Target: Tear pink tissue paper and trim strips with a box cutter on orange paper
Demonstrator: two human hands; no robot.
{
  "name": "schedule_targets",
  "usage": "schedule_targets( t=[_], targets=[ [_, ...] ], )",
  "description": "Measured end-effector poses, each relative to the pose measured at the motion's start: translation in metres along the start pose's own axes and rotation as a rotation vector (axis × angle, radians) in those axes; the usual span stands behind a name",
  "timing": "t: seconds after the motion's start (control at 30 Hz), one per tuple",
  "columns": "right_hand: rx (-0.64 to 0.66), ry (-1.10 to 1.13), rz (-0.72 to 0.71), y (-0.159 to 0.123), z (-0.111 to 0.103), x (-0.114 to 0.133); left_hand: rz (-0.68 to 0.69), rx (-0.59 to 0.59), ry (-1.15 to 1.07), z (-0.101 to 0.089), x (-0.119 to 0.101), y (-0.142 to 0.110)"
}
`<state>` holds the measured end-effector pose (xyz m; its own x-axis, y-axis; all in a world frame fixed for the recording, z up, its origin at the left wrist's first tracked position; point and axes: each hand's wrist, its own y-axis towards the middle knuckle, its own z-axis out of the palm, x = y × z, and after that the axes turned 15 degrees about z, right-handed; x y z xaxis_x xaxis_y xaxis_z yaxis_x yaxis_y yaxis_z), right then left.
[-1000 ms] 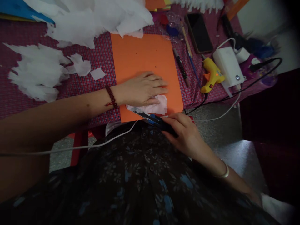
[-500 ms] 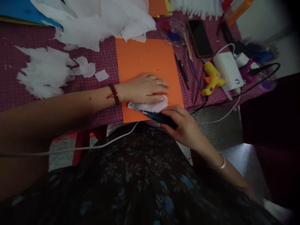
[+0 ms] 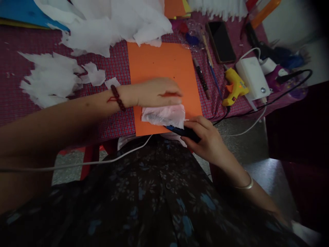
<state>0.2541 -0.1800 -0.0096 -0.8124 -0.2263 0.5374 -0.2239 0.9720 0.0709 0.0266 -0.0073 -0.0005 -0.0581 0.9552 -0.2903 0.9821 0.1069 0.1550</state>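
An orange sheet [image 3: 159,60] lies at the table's front edge. Over its lower part my left hand [image 3: 160,92] is held sideways, fingers bent, with a gap between thumb and fingers and nothing seen in them. Just below the thumb is a crinkled piece of white tissue paper [image 3: 164,115], spread on the sheet. My right hand [image 3: 205,137] grips a slim blue-and-black tool [image 3: 189,133]. Its front end goes under the tissue's lower edge, so I cannot tell its kind. My right fingertips are beside the tissue's right corner.
Torn white tissue [image 3: 51,80] is piled at left, with larger sheets [image 3: 115,25] at the back. Right of the orange sheet are a dark pen [image 3: 202,79], a paintbrush [image 3: 214,77], a phone [image 3: 221,43], a yellow glue gun [image 3: 235,87] and a white power box [image 3: 253,79] with cables.
My left hand has come up off the tissue and turned sideways. The tissue now lies spread wider and covers the tool's front end. My right hand keeps its grip, shifted slightly right.
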Motion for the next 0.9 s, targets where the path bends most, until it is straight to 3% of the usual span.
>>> schedule_targets(
  t=[0.17,0.5,0.73,0.83,0.9],
  targets=[
    [0.004,-0.002,-0.02,0.003,-0.001,-0.001,0.041,0.122,0.097,0.005,-0.005,-0.012],
    [0.013,0.023,-0.076,0.018,0.005,0.006,-0.098,0.149,-0.022,0.007,-0.004,-0.006],
    [-0.01,-0.013,-0.062,0.018,0.001,0.003,-0.101,0.07,-0.077,0.01,-0.005,-0.006],
    [-0.007,-0.022,-0.028,0.015,-0.002,-0.003,-0.183,-0.01,-0.273,-0.005,-0.005,-0.004],
    [0.004,-0.013,-0.017,0.014,-0.003,-0.004,-0.278,-0.132,-0.461,-0.02,-0.008,-0.006]
  ],
)
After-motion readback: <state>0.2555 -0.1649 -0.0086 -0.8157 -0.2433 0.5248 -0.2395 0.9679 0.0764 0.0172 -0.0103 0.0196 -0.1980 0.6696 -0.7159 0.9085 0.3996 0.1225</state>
